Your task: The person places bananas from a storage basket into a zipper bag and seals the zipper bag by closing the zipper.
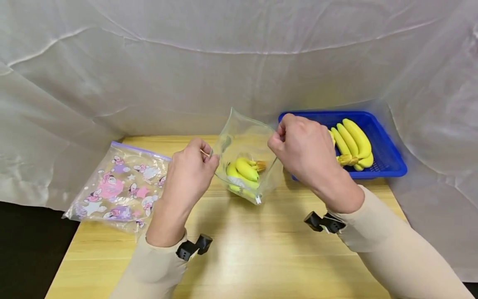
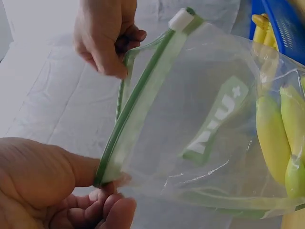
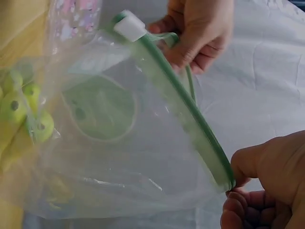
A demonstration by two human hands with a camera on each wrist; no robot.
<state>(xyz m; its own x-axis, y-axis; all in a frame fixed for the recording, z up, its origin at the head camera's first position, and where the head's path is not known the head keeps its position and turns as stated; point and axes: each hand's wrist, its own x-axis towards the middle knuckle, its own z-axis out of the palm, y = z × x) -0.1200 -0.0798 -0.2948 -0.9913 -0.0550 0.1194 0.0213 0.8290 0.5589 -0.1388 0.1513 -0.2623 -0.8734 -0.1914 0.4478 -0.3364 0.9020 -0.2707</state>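
A clear zip bag [image 1: 242, 145] with a green seal hangs, mouth open, between the two hands over the table. My left hand [image 1: 190, 172] pinches one end of its rim between thumb and fingers. At the opposite end, my right hand [image 1: 308, 145] pinches the rim the same way, its fingertips partly hidden in the head view. Inside the bag lies a bunch of yellow bananas [image 1: 244, 170]. A white slider [image 2: 182, 20] sits on the green seal [image 2: 138, 102], between the two pinched ends. Green printing [image 3: 100, 107] marks the bag's side in the right wrist view.
Behind the right hand stands a blue basket [image 1: 388, 160] holding more bananas [image 1: 352, 139]. To the left, a clear patterned bag [image 1: 123, 185] with a purple zip edge lies flat on the wooden table [image 1: 242, 249]. A grey cloth [image 1: 194, 83] hangs along the back and sides.
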